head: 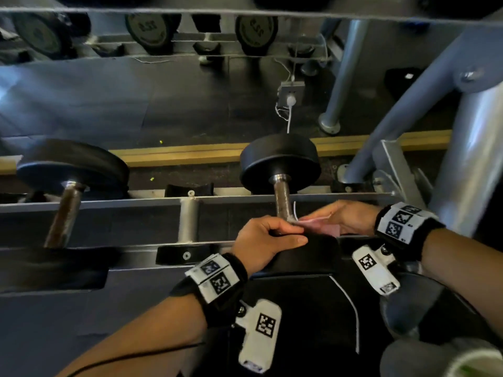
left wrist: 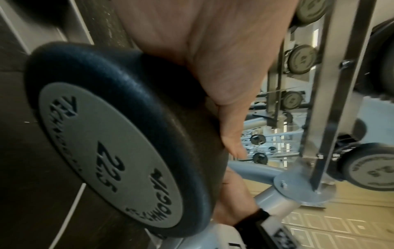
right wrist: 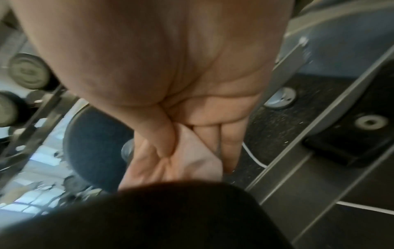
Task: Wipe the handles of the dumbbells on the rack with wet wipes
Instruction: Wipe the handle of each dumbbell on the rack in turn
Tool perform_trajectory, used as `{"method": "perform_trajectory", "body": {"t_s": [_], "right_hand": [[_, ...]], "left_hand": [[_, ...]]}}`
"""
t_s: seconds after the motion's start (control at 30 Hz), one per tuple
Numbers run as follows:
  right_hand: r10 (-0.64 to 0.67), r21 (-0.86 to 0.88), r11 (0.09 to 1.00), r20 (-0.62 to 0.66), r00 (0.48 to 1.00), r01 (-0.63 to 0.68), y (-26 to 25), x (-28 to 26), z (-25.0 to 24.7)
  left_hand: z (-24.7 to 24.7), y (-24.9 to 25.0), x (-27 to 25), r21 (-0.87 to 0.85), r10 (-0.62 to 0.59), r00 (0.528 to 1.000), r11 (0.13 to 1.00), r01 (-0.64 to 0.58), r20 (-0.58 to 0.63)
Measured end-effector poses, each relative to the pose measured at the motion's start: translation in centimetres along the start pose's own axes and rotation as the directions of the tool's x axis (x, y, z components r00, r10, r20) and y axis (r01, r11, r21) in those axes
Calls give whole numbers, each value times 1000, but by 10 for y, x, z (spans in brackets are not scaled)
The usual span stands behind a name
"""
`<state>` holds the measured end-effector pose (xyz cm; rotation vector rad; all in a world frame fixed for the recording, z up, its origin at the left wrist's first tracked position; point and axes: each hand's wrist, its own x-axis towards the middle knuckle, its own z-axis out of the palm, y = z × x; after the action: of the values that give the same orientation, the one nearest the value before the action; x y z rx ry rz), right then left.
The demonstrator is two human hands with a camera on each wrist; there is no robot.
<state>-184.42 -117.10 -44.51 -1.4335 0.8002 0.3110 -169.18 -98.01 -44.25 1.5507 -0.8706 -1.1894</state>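
A black dumbbell lies across the rack, with its far head [head: 280, 161] away from me and its near head [head: 313, 257] toward me. Its steel handle [head: 283, 200] runs between the two rails. My left hand [head: 268, 238] curls its fingers at the near end of the handle, pinching one end of a pale pink wet wipe [head: 317, 220], with the thumb lying on the near head. My right hand [head: 348, 216] holds the other end just right of the handle. In the right wrist view the thumb [right wrist: 162, 134] pinches the wipe [right wrist: 198, 161] against the fingers. The near head's 22.5 label [left wrist: 106, 151] fills the left wrist view.
A second dumbbell with a rusty handle [head: 64, 213] lies on the rack to the left. Between the two are an empty black cradle [head: 187, 257] and a cross tube [head: 187, 221]. Grey rack uprights [head: 468, 159] rise at the right. A white cable [head: 290, 115] hangs behind, below a mirror.
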Motion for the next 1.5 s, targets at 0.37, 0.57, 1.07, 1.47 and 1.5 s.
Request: {"method": "perform_trajectory", "body": {"t_s": [0.37, 0.57, 1.07, 1.47, 1.5], "right_hand": [[189, 318, 944, -324, 927, -81, -155, -159, 35], [68, 285, 957, -389, 919, 50, -287, -252, 65], [-216, 243, 903, -459, 862, 355, -443, -326, 112], [-232, 6, 968, -357, 905, 251, -466, -294, -2], [-238, 8, 967, -326, 915, 254, -467, -290, -13]], "left_hand": [[-54, 145, -61, 127, -258, 966, 959, 255, 7], [-104, 315, -115, -66, -306, 951, 950, 304, -33], [-152, 491, -157, -169, -179, 984, 969, 178, 6], [-97, 515, -57, 24, -46, 956, 998, 56, -291], [-92, 516, -48, 26, -47, 947, 998, 59, -319]]}}
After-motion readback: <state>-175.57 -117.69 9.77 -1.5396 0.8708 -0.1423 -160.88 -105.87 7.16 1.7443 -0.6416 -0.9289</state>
